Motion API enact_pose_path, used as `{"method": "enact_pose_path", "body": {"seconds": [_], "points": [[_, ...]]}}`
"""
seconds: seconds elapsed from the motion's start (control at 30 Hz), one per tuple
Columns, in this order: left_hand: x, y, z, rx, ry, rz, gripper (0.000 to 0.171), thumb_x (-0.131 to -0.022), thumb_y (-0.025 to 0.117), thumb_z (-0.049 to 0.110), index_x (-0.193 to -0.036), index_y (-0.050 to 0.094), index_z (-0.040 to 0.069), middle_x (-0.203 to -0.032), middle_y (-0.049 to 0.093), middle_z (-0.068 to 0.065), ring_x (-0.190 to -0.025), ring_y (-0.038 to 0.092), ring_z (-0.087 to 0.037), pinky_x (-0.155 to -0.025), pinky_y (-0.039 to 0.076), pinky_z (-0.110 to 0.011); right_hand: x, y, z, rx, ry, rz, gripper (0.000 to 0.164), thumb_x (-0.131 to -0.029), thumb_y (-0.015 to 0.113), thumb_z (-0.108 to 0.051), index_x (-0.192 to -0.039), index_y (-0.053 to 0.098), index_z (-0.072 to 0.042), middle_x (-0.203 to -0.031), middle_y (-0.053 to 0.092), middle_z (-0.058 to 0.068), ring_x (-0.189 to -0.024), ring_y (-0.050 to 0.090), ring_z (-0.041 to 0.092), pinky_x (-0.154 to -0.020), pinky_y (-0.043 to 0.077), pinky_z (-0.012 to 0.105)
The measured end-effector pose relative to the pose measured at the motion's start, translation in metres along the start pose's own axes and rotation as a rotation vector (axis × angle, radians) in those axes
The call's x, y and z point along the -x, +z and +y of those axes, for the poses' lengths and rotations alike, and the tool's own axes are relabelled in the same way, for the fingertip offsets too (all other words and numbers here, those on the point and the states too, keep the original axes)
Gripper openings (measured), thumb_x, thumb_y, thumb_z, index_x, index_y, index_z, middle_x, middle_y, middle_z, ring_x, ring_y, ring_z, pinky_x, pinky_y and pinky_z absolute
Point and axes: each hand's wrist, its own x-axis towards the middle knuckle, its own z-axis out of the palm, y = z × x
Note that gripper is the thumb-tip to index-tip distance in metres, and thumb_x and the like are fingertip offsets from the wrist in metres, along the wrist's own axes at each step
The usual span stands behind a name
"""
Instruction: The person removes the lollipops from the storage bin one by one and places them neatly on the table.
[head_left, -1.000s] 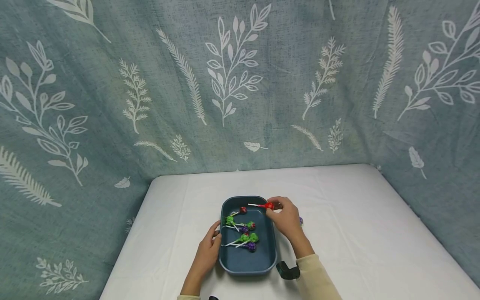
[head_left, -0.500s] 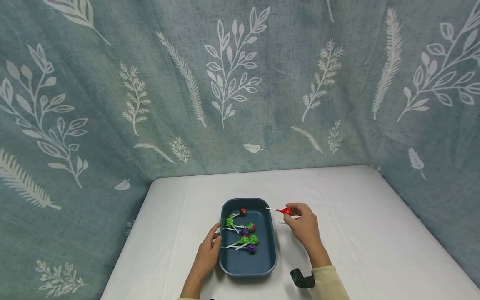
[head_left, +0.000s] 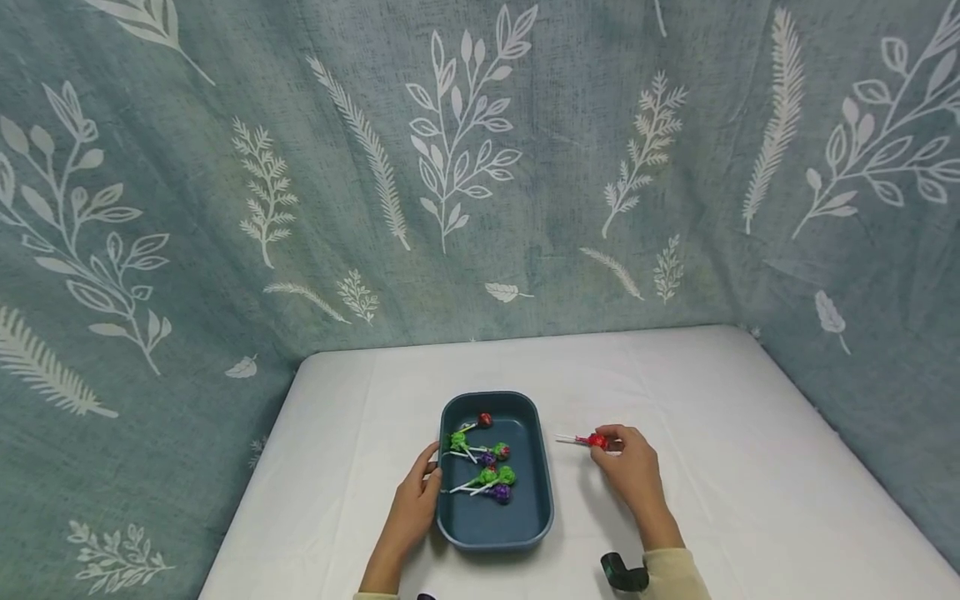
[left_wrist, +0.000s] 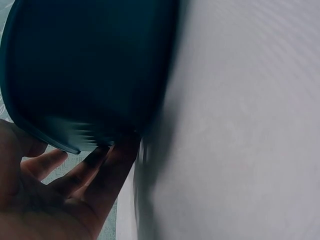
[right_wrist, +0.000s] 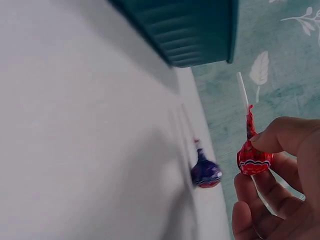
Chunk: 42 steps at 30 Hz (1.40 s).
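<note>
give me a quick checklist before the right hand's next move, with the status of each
1. Grip on the red lollipop: ok, the right hand pinches its wrapped head.
2. Stick clear of the tray: ok, it points toward the tray but stays apart.
3. Left hand at the tray: ok, its fingers touch the side.
4. Free spot for setting down right here: probably not ok, a purple lollipop lies on the white table close by.
5. Height of the red lollipop above the table: cannot tell exactly.
</note>
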Motion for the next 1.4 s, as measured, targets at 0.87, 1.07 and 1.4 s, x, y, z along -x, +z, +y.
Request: {"method": "enact_pose_path", "body": {"seconds": [0.87,1.07,1.4], "points": [[-0.001,0.001,-0.001,0.021,-0.011,0.001,0.045,-0.108,0.046,0.016,-0.153,0.043,0.011,-0.134,0.059,-0.026,-0.114,0.065,-0.037,-0.095,0.048,-0.058,0.007,0.014,0.025,0.063,0.084,-0.036,0.026,-0.083,0.072,-0.003,-0.109,0.069,0.001,-0.099,0.066,0.016,-0.093,0.065,0.032,-0.082,0.050,0.050],[0.001,0.000,0.001,0.022,-0.002,-0.004,0.045,-0.108,0.046,0.016,-0.153,0.044,0.011,-0.134,0.059,-0.026,-0.113,0.065,-0.038,-0.094,0.049,-0.058,0.007,0.013,0.026,0.054,0.066,-0.028,0.027,-0.083,0.073,-0.004,-0.109,0.069,0.002,-0.100,0.066,0.018,-0.096,0.065,0.034,-0.085,0.050,0.052],[0.001,-0.001,0.001,0.017,-0.007,-0.001,0.045,-0.108,0.047,0.014,-0.152,0.044,0.012,-0.135,0.058,-0.027,-0.114,0.065,-0.039,-0.095,0.048,-0.059,0.007,0.008,0.022,0.023,0.084,-0.050,0.033,-0.084,0.075,-0.007,-0.115,0.067,0.003,-0.108,0.066,0.021,-0.100,0.064,0.036,-0.088,0.049,0.052]]}}
